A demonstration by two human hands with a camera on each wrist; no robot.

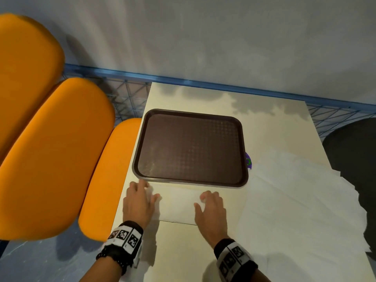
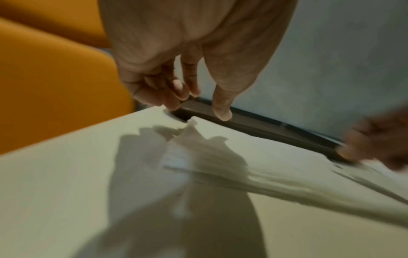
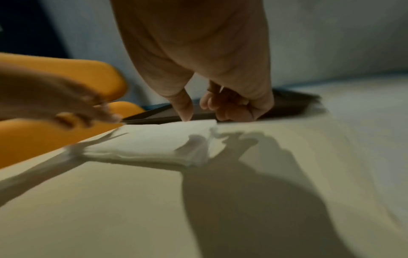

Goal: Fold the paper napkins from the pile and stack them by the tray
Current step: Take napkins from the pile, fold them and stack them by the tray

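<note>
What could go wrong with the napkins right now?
1. The folded napkins sit close to the tray; the left hand or right hand might bump it.
2. The pile of unfolded napkins hangs over the table edge on the right, so a brush could send some to the floor.
3. Thin paper might crumple or tear under the fingers.

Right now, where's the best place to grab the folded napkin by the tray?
Pinch the folded napkin at its two short ends, coming from above. It lies flat on the table just short of the tray, and the left hand and right hand sit at those ends.
</note>
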